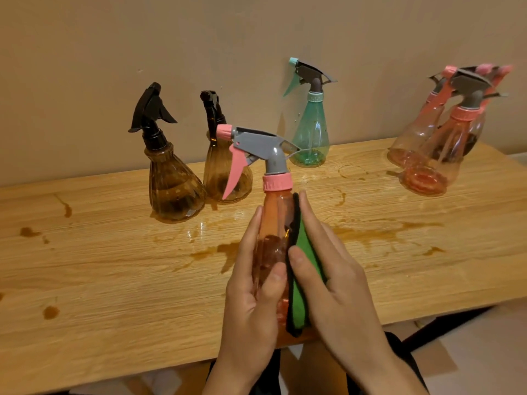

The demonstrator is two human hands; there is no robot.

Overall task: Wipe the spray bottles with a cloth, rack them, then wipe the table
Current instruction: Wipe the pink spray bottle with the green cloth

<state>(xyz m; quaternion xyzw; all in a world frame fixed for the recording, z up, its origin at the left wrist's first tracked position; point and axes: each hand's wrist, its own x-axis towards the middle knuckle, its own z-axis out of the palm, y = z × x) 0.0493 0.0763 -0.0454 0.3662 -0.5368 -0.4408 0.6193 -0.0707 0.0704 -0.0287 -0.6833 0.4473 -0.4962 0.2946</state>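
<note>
A pink-orange spray bottle (275,220) with a grey head and pink trigger is held upright above the table's front edge. My left hand (251,295) grips its lower body, thumb across the front. My right hand (333,283) presses a green cloth with a black edge (301,283) against the bottle's right side, thumb on the cloth. Two brown bottles with black heads (174,189) (225,172) stand behind on the left, and a teal bottle (312,132) stands at the back by the wall.
A cluster of pink bottles (433,149) stands at the table's back right corner. The wooden table (99,269) carries brown liquid stains and wet streaks across its middle and left. A beige wall runs behind. Floor shows at lower right.
</note>
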